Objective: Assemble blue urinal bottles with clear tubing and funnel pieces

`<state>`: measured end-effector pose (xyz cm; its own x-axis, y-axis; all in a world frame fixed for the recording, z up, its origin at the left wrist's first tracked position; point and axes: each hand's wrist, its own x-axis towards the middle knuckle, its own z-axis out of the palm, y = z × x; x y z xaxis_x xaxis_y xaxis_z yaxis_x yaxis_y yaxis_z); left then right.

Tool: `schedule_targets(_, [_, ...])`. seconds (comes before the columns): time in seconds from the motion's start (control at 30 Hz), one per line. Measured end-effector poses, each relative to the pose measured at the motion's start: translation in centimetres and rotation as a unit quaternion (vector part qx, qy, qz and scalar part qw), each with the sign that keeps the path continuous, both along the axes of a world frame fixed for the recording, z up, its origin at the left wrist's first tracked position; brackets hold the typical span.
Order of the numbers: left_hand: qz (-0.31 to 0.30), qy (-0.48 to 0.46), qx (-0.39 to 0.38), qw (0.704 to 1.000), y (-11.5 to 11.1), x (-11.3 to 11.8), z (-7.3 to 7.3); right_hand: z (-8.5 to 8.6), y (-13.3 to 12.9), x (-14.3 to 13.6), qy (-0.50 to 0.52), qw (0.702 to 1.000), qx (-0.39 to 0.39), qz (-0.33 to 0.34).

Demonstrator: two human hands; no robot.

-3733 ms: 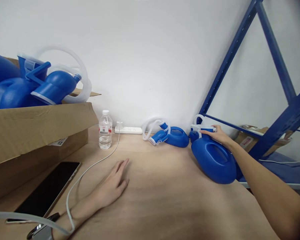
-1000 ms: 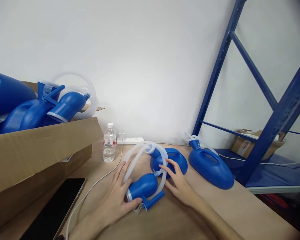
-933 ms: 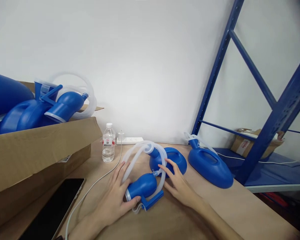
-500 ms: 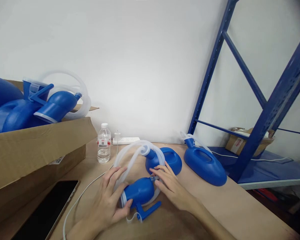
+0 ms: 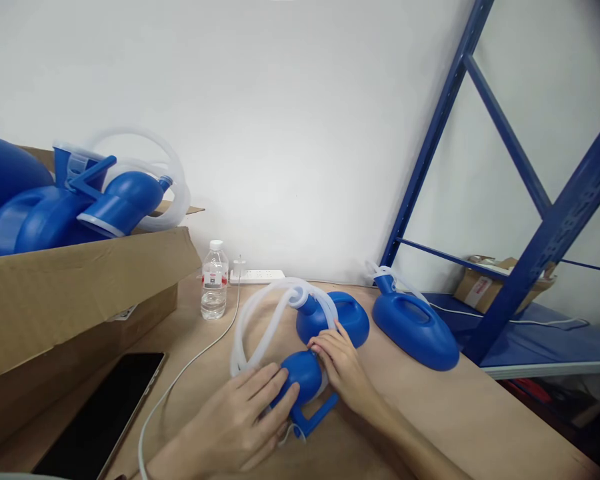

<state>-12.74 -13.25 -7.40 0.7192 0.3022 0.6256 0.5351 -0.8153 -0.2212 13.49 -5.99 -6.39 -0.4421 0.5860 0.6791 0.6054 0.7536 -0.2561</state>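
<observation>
A blue plastic urinal head [image 5: 304,373] with a side handle lies low over the table. My left hand [image 5: 247,417] lies over its wide end, with fingers curled round the blue body. Beside it, my right hand [image 5: 343,367] pinches the narrow neck, where a clear hose joins; my fingers partly hide that joint. Translucent white hose [image 5: 241,330] loops behind both hands, up over the neck of a blue urinal bottle [image 5: 354,320]. That bottle, with a moulded handle, sits just beyond my right hand.
Another blue urinal bottle [image 5: 413,333] lies to the right. On the left stands a cardboard box [image 5: 105,273] of blue parts, with a phone [image 5: 105,410] before it. A water bottle [image 5: 214,283] and power strip [image 5: 260,276] are near the wall. A blue rack [image 5: 520,280] stands right.
My left hand has shifted right and forward over the urinal head, now covering its wide end. My right fingers have drawn closer together at the neck. The view has shifted slightly.
</observation>
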Motion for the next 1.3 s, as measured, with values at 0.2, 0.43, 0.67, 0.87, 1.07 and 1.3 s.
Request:
schedule_targets(0.2, [0.040, -0.189, -0.240, 0.951, 0.1, 0.7, -1.0, 0.4, -0.3, 0.3, 0.071, 0.997, -0.008, -0.002])
schedule_targets(0.43, [0.089, -0.380, -0.500, 0.773, 0.2, 1.8, 0.9, 0.5, -0.5, 0.6, 0.023, 0.997, 0.067, 0.010])
schedule_targets(0.67, [0.129, -0.374, -0.427, 0.813, 0.3, 1.9, 2.1, 0.2, 0.4, -0.1, -0.005, 0.998, 0.043, -0.050])
schedule_targets(0.87, [0.079, -0.243, -0.253, 0.933, -0.1, 1.9, 1.4, 0.7, 0.5, 0.3, -0.057, 0.995, -0.031, -0.075])
schedule_targets(1.07, [0.089, -0.236, -0.191, 0.949, -0.5, 2.2, 1.4, 0.6, 0.6, 0.3, -0.097, 0.994, -0.020, -0.056])
schedule_targets(1.3, [0.102, -0.278, -0.194, 0.935, -0.5, 2.2, 2.0, 0.8, -0.1, 0.4, -0.122, 0.990, -0.051, -0.045])
